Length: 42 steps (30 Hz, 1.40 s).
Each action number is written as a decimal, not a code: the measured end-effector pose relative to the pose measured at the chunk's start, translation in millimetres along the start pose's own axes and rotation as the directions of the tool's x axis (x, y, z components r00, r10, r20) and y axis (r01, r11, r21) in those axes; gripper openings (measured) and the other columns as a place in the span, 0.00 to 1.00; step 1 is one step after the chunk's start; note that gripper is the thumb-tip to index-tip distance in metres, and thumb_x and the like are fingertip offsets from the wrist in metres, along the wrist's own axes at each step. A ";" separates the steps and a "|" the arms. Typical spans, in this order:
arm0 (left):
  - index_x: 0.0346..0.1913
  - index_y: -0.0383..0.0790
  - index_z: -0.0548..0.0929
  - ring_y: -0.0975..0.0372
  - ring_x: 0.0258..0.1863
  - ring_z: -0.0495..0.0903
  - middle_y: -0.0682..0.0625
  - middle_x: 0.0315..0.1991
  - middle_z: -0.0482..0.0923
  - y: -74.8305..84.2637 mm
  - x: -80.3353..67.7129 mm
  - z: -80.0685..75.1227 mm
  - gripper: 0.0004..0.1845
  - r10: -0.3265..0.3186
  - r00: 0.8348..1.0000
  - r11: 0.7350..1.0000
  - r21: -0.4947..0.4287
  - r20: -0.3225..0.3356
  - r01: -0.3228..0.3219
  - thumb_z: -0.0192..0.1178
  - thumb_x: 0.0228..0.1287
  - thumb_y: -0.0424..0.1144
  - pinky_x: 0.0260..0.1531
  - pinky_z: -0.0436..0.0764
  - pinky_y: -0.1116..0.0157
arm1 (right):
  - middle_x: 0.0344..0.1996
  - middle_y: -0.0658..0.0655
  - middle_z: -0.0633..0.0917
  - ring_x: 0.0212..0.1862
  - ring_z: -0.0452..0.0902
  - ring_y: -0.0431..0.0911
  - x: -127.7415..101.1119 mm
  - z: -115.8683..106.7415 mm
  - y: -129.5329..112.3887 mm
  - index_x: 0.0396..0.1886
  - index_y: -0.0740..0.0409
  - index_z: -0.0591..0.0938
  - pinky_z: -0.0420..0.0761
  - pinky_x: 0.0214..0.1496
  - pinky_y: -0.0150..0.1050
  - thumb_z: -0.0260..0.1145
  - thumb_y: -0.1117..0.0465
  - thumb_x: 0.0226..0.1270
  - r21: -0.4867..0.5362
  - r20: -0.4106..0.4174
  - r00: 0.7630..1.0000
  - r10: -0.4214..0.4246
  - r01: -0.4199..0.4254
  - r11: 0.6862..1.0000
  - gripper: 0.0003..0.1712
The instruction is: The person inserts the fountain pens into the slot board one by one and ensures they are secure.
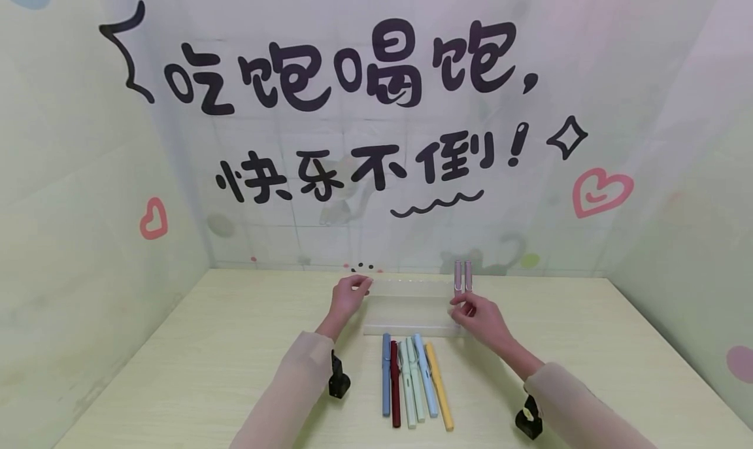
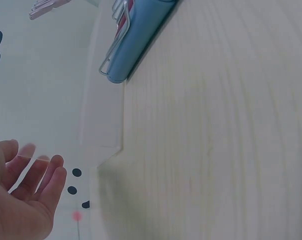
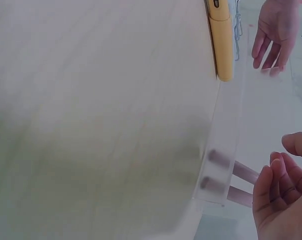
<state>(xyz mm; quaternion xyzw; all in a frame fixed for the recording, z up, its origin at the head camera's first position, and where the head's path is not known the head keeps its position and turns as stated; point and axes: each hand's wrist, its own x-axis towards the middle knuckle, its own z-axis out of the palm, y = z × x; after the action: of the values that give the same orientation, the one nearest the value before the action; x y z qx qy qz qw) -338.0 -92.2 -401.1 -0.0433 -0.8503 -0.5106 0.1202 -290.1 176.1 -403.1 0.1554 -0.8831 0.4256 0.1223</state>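
Rack of clear plastic stands ahead of you on the bench, its long axis running left to right between your hands. Your left hand pinches its upper left edge, thumb in front and fingertips showing through the panel. Your right hand is at the other end, fingers bent, in front of two purple pens standing in the rack; you cannot tell whether it grips a pen or the panel.

On your side of the rack lie, left to right, a blue-grey pen, a dark red pen, two pale green pens, a light blue pen and a yellow pen. Their clip ends face the rack, and their long axes run roughly square to its own. The yellow pen slants, far end to the left, and lies nearer your right hand; the blue-grey pen points almost straight away from you, nearer your left.
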 end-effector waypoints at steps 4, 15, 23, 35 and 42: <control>0.43 0.30 0.79 0.54 0.34 0.80 0.42 0.36 0.78 0.0 -0.2 -0.1 0.14 -0.004 1.000 1.000 -0.002 0.003 0.004 0.53 0.63 0.38 0.34 0.77 0.60 | 0.19 0.49 0.75 0.23 0.67 0.42 -3.3 4.0 -0.1 0.32 0.62 0.79 0.70 0.23 0.33 0.66 0.65 0.53 0.001 0.047 0.999 -0.003 0.003 1.000 0.08; 0.43 0.30 0.79 0.54 0.33 0.80 0.43 0.36 0.78 -0.1 0.2 0.3 0.13 -0.011 1.000 1.000 -0.003 0.000 0.011 0.53 0.63 0.38 0.34 0.77 0.60 | 0.19 0.49 0.75 0.21 0.68 0.41 -10.2 13.8 0.3 0.34 0.63 0.78 0.71 0.20 0.33 0.65 0.64 0.53 0.034 0.183 0.983 0.006 -0.012 0.999 0.09; 0.43 0.30 0.79 0.54 0.33 0.80 0.42 0.36 0.78 0.5 -0.5 0.2 0.13 -0.006 1.000 1.000 -0.005 -0.001 0.006 0.53 0.63 0.37 0.33 0.77 0.60 | 0.19 0.50 0.76 0.18 0.69 0.40 -13.7 20.1 -0.3 0.35 0.64 0.78 0.71 0.19 0.32 0.65 0.62 0.54 0.028 0.283 0.959 -0.028 0.021 0.999 0.11; 0.42 0.30 0.79 0.55 0.33 0.80 0.42 0.36 0.78 0.7 -0.5 -0.4 0.13 0.002 1.000 1.000 0.012 -0.001 -0.002 0.53 0.63 0.39 0.35 0.77 0.60 | 0.18 0.48 0.74 0.17 0.69 0.40 -18.4 30.2 -5.7 0.36 0.61 0.78 0.70 0.18 0.32 0.66 0.57 0.54 -0.014 0.373 0.927 -0.030 0.038 0.999 0.13; 0.42 0.30 0.79 0.53 0.34 0.80 0.42 0.37 0.78 1.1 -0.7 -0.2 0.14 -0.007 1.000 1.000 0.006 -0.001 0.007 0.53 0.63 0.39 0.37 0.77 0.60 | 0.17 0.47 0.74 0.17 0.68 0.39 -19.2 33.7 -9.7 0.35 0.61 0.78 0.70 0.18 0.31 0.66 0.56 0.53 -0.068 0.398 0.916 -0.060 0.094 0.993 0.14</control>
<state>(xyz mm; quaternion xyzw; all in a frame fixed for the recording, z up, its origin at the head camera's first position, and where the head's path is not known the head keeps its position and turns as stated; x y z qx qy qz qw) -337.1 -91.8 -400.2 -0.0397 -0.8518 -0.5086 0.1188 -271.6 147.0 -423.4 0.2672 -0.9002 0.3421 -0.0350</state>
